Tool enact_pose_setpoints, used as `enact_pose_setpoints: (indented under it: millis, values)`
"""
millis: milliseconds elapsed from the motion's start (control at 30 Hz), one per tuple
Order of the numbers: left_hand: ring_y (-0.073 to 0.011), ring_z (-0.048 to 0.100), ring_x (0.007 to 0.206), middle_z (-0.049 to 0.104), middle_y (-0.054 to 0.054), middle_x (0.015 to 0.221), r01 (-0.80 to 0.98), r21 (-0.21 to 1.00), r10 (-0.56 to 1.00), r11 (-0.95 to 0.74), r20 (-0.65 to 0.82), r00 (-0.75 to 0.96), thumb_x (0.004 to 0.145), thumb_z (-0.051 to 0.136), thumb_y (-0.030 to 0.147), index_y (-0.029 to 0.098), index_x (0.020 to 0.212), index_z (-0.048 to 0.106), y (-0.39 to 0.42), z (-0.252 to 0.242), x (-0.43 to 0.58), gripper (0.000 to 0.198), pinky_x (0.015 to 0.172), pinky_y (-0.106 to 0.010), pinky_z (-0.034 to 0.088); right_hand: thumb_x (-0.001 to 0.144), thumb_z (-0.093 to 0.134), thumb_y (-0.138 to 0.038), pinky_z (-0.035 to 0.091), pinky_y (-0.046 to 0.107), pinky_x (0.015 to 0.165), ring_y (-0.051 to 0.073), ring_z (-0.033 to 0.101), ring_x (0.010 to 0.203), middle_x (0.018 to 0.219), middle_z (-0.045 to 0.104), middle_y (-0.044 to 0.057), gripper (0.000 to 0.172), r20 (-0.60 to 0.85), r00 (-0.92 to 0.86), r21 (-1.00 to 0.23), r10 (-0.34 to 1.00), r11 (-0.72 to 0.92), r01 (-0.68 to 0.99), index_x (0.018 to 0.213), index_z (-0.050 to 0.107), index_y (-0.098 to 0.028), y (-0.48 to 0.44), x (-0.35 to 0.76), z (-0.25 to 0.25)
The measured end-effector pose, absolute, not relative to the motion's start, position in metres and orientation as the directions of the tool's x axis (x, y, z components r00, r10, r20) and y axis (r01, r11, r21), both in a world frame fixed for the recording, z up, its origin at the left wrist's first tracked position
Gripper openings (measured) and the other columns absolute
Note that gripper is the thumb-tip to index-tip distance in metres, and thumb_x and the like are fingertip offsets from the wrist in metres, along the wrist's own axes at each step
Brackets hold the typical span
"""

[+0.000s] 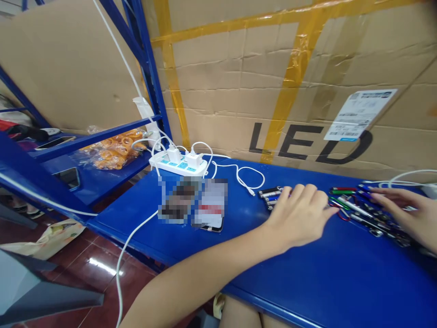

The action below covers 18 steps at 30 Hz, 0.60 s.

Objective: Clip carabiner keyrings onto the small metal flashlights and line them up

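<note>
My left hand (298,216) is palm down over the blue table, its fingers curled and their tips hidden from me. Just beside it, partly covered, lies a small row of slim metal penlights (269,195) in black, silver and blue. The thumb points right, close to a red clip ring (344,214) at the edge of a larger pile of penlights (372,218). At the right, my right hand (409,212) has thumb and forefinger closed on a blue penlight (365,187) at the back of this pile. Red and green penlights lie beside it.
Two phones (210,205), partly pixelated, lie left of my arm. Behind them is a white power strip (177,165) with chargers and a loose cable (251,180). A large cardboard box (221,91) walls the back. Blue shelf posts (146,59) and a bag of orange items (116,150) are left.
</note>
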<state>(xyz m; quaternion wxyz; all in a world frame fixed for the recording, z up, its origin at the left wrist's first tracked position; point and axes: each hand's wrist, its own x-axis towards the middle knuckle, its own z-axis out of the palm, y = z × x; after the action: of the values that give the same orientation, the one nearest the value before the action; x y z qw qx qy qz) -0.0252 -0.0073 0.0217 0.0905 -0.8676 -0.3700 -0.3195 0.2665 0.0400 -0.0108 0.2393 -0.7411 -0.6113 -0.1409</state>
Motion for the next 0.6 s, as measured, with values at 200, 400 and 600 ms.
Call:
enact_pose_setpoints:
  millis: [200,400,600]
  values:
    - [-0.0202,0.047,0.086,0.053,-0.007,0.093,0.686,0.199,0.629,-0.7,0.626,0.46,0.093,0.028,0.035,0.013,0.089,0.047,-0.003,0.027,-0.029,0.029,0.076,-0.034,0.036,0.081,0.041,-0.049,0.042,0.025,0.06,0.019,0.061,0.077,0.096,0.067,0.006,0.042,0.472,0.098,-0.281,0.876,0.044,0.959,0.096,0.068,-0.021,0.021,0.224,0.008]
    - [-0.0195,0.048,0.082,0.052,-0.007,0.088,0.668,0.24,0.638,-0.705,0.625,0.449,0.092,0.021,0.021,0.016,0.087,0.044,0.0,0.024,-0.03,0.024,0.075,-0.033,0.036,0.084,0.045,-0.038,0.046,0.026,0.073,0.017,0.062,0.084,0.093,0.067,0.003,0.029,0.552,-0.12,-0.311,0.825,0.337,0.889,0.091,0.068,-0.022,0.018,0.222,0.006]
    - [-0.0189,0.05,0.08,0.053,-0.006,0.085,0.695,0.272,0.681,-0.666,0.602,0.417,0.092,0.02,0.02,0.017,0.085,0.044,0.001,0.021,-0.027,0.026,0.074,-0.032,0.037,0.085,0.049,-0.034,0.048,0.028,0.076,0.016,0.059,0.088,0.095,0.062,0.004,0.023,0.641,-0.265,-0.241,0.72,0.517,0.821,0.09,0.069,-0.024,0.012,0.212,0.007]
